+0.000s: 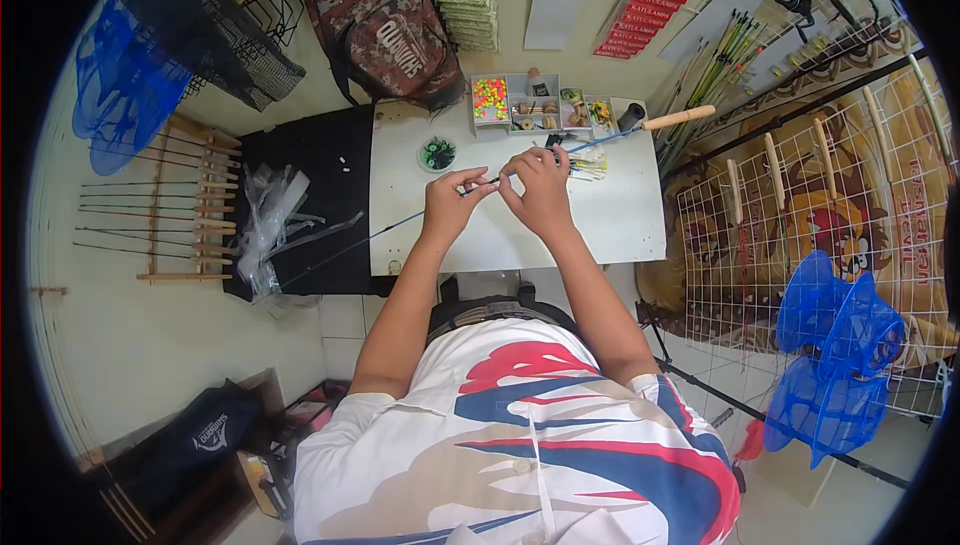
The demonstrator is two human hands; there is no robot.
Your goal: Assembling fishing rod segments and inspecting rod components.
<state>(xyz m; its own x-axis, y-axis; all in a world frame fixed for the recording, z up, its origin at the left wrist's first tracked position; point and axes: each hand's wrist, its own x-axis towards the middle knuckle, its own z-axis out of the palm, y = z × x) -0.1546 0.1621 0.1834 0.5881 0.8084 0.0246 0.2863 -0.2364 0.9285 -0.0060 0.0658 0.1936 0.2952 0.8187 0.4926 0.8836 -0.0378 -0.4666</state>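
Note:
A thin blue fishing rod point(603, 133) with a light cork-coloured handle point(680, 117) slants over the white table, its tip end running down to the left. My left hand point(450, 207) pinches the rod between thumb and fingers near its middle. Right beside it, my right hand point(540, 193) also has its fingers closed around the rod, the two sets of fingertips nearly meeting. Whatever small part may lie between the fingertips is too small to make out. A round tub point(437, 153) of small dark and green pieces stands just beyond my left hand.
At the table's back sits a compartment box point(523, 80) with bright beads and small parts. Clear plastic bags point(275, 210) lie on the black surface at left. Thin rods point(690, 75) stand back right. A wire rack point(800, 195) and blue nets point(830, 355) flank my right.

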